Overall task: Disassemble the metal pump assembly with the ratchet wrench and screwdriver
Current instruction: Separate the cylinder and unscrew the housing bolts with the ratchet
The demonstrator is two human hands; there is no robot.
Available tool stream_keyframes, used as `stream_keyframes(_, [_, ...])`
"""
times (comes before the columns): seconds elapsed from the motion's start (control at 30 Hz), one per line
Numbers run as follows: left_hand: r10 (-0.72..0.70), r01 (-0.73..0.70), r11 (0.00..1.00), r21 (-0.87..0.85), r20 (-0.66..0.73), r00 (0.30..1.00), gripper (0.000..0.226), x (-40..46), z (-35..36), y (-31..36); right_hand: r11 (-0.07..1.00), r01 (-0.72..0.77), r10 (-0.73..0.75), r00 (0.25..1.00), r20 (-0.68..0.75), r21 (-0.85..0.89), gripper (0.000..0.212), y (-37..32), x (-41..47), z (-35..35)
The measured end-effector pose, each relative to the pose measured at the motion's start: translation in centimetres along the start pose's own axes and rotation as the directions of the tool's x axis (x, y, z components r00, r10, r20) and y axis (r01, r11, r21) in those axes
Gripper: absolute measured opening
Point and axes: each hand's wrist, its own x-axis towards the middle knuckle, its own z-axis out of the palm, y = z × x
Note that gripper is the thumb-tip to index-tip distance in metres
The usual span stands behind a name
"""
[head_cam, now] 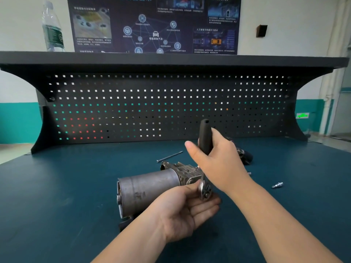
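My right hand (218,158) grips the ratchet wrench (205,137) handle upright; my left hand (182,209) pinches its head against the pump assembly (148,188) on the bench (57,186).

Black pegboard (171,107) and shelf (171,58) behind teal benchtop (66,186); white-and-teal wall (17,111), dark poster (153,23).
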Motion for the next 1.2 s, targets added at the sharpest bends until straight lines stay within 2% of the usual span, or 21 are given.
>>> stream_keyframes(0.07, [0.003,-0.003,1.0,0.008,-0.008,1.0,0.021,0.1,-0.1,0.1,1.0,-0.02,0.02,0.998,-0.052,-0.007,0.02,0.2,-0.3,0.0])
stream_keyframes(0.13, [0.009,-0.009,1.0,0.01,0.007,1.0,0.024,0.3,-0.1,0.2,0.996,-0.089,0.091,0.976,-0.198,0.019,0.024,0.6,-1.0,0.7])
stream_keyframes(0.2, [0.009,-0.009,1.0,0.008,0.01,1.0,0.026,0.4,-0.1,0.2,0.969,-0.233,0.245,0.884,-0.398,0.08,0.03,1.1,-1.5,1.5])
stream_keyframes(0.27, [0.003,-0.003,1.0,-0.005,-0.009,1.0,0.021,0.5,0.0,0.1,0.847,-0.453,0.53,0.667,-0.524,0.279,0.026,2.4,-1.8,1.7])
stream_keyframes(0.33, [0.002,-0.002,1.0,-0.01,-0.02,1.0,0.021,0.6,0.3,-0.1,0.606,-0.594,0.794,0.412,-0.447,0.53,0.02,3.4,-2.0,1.6])
stream_keyframes(0.37, [0.004,-0.004,1.0,-0.005,-0.022,1.0,0.021,0.6,0.4,-0.2,0.538,-0.619,0.842,0.359,-0.402,0.572,0.019,3.7,-2.0,1.6])
stream_keyframes(0.4, [0.004,-0.004,1.0,-0.001,-0.023,1.0,0.022,0.6,0.4,-0.2,0.544,-0.621,0.838,0.377,-0.394,0.564,0.018,3.9,-2.0,1.8])
stream_keyframes(0.5, [0.007,-0.007,1.0,-0.016,-0.036,0.999,0.024,0.4,0.4,0.0,0.747,-0.492,0.664,0.579,-0.474,0.446,0.019,2.9,-1.6,1.5])
stream_keyframes(0.6, [0.008,-0.008,1.0,-0.015,-0.044,0.999,0.024,0.2,0.3,0.1,0.904,-0.318,0.419,0.787,-0.453,0.285,0.027,1.4,-1.1,1.2])
stream_keyframes(0.67, [-0.001,0.001,1.0,0.0,-0.028,1.0,0.028,0.1,0.2,0.1,0.983,-0.138,0.169,0.937,-0.307,0.12,0.032,0.4,-0.8,1.5])
stream_keyframes(0.73, [-0.006,0.006,1.0,0.003,-0.005,1.0,0.029,0.0,0.0,0.2,1.0,0.015,-0.015,0.994,-0.108,0.0,0.025,-0.4,-0.8,2.1])
stream_keyframes(0.8, [-0.008,0.008,1.0,0.01,0.006,1.0,0.025,0.0,-0.2,0.4,0.996,0.064,-0.069,0.995,-0.077,-0.064,0.017,-0.3,-0.9,2.4])
stream_keyframes(0.87, [-0.001,0.001,1.0,0.03,-0.005,1.0,0.024,0.2,-0.2,0.4,0.998,-0.008,-0.008,0.967,-0.253,-0.061,0.017,0.5,-1.1,2.2])
stream_keyframes(0.9, [0.005,-0.004,0.999,0.039,-0.016,1.0,0.024,0.3,-0.2,0.3,0.994,-0.11,0.101,0.923,-0.371,-0.002,0.019,0.9,-1.3,2.1])
stream_keyframes(0.93, [0.01,-0.009,0.999,0.046,-0.027,1.0,0.023,0.4,-0.1,0.3,0.962,-0.25,0.27,0.841,-0.469,0.106,0.022,1.8,-1.5,2.1])
stream_keyframes(0.97, [0.017,-0.015,0.999,0.05,-0.037,0.999,0.021,0.5,0.1,0.1,0.876,-0.408,0.481,0.716,-0.505,0.256,0.024,2.8,-1.7,2.0])
stream_keyframes(1.03, [0.03,-0.027,0.998,0.053,-0.043,0.999,0.02,0.6,0.3,-0.1,0.514,-0.6,0.857,0.393,-0.334,0.614,0.021,4.2,-2.0,2.1])
stream_keyframes(1.07, [0.032,-0.029,0.998,0.054,-0.044,0.999,0.021,0.7,0.3,-0.2,0.366,-0.618,0.93,0.278,-0.242,0.696,0.02,4.4,-2.2,2.1])
stream_keyframes(1.1, [0.031,-0.029,0.998,0.054,-0.043,0.999,0.021,0.7,0.4,-0.3,0.321,-0.632,0.946,0.24,-0.216,0.705,0.02,4.4,-2.2,2.1])
stream_keyframes(1.13, [0.029,-0.027,0.998,0.05,-0.043,0.999,0.022,0.7,0.4,-0.3,0.411,-0.632,0.911,0.301,-0.281,0.657,0.019,4.3,-2.0,2.2])
stream_keyframes(1.2, [0.027,-0.025,0.999,0.032,-0.036,0.999,0.023,0.5,0.2,-0.1,0.746,-0.465,0.664,0.58,-0.472,0.477,0.02,2.8,-1.6,2.0])
